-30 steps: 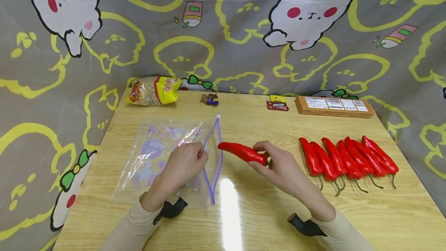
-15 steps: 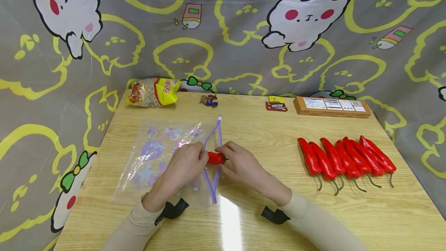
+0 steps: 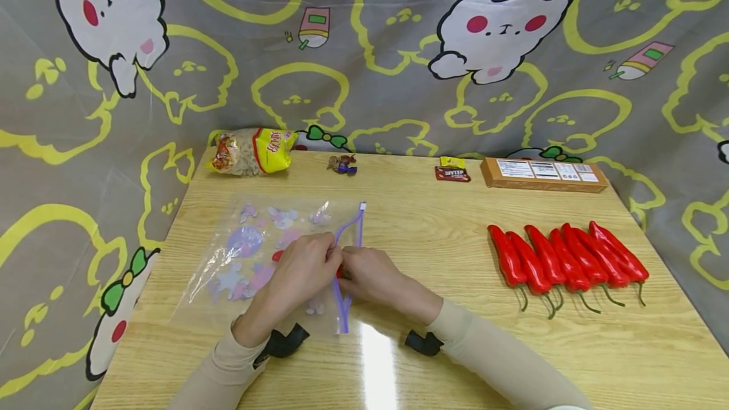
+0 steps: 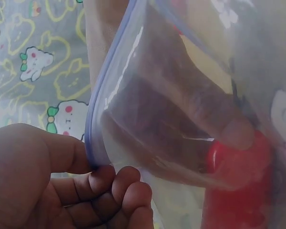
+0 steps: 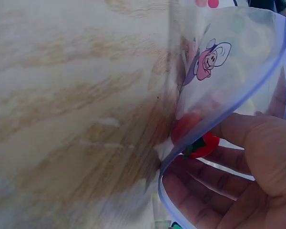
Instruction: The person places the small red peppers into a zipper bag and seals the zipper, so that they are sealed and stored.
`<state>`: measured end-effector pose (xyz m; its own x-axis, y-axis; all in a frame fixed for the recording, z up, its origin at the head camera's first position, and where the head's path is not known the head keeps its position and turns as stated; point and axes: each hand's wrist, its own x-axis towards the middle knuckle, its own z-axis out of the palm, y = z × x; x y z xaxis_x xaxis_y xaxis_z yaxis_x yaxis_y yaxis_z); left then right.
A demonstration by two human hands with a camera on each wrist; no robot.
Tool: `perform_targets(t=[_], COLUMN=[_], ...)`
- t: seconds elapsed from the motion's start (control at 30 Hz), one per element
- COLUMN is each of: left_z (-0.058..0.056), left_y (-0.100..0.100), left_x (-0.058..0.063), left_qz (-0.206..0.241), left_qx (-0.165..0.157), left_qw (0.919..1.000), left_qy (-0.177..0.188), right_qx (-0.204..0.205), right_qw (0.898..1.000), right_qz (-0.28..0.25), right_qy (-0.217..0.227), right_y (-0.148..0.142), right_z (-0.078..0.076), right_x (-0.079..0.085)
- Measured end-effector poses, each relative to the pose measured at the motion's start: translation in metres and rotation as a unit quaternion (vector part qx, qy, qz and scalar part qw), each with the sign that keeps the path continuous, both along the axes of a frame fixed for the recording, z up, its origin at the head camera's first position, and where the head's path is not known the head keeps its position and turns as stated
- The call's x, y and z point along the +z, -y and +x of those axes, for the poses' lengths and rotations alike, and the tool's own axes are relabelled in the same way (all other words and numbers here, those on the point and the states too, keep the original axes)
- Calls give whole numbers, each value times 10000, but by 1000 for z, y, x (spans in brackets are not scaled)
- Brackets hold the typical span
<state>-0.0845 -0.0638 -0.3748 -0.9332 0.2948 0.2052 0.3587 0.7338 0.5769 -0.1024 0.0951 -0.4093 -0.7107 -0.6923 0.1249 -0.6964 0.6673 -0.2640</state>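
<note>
A clear zip bag (image 3: pixel 228 315) with pastel prints and a purple zip edge lies left of centre, its mouth facing right. My left hand (image 3: pixel 302 266) pinches the zip edge between thumb and index finger, as the left wrist view shows. Through the mouth reaches my right hand (image 3: pixel 373 276), with its fingers inside the bag gripping a red pepper (image 5: pixel 209 147) by its stem end. Seen through the film in the left wrist view, the pepper (image 4: pixel 238 191) points deeper into the bag. In the head view the left hand hides most of it.
Several red peppers (image 3: pixel 560 261) lie in a row at the right, stems toward me. Along the back stand a yellow snack bag (image 3: pixel 250 152), small wrapped sweets (image 3: pixel 343 164), a red and a yellow packet (image 3: pixel 452 173), and a long brown box (image 3: pixel 543 176). A patterned cloth (image 3: pixel 387 100) hangs behind.
My right hand has moved left, carrying the red pepper from the open table into the bag's mouth. The left hand keeps its pinch on the edge, and the zip edge has shifted slightly.
</note>
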Motion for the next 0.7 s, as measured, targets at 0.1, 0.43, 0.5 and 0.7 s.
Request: perform_targets(t=[0.1, 0.43, 0.5, 0.7], left_z=[0, -2, -3, -4], left_y=[1, 2, 2, 5], left_x=[0, -1, -1, 2], left_qz=[0, 51, 104, 229], left_qx=[33, 118, 143, 295], left_qw=[10000, 9993, 9989, 9975], left_qy=[80, 348, 442, 603], right_qx=[-33, -1022, -1464, -2526], right_qw=[9999, 9937, 9879, 9575], right_qz=[122, -430, -367, 26], right_qy=[-1, -137, -363, -1394], right_y=[-1, -76, -103, -178], right_z=[1, 17, 18, 23], right_x=[2, 23, 24, 21])
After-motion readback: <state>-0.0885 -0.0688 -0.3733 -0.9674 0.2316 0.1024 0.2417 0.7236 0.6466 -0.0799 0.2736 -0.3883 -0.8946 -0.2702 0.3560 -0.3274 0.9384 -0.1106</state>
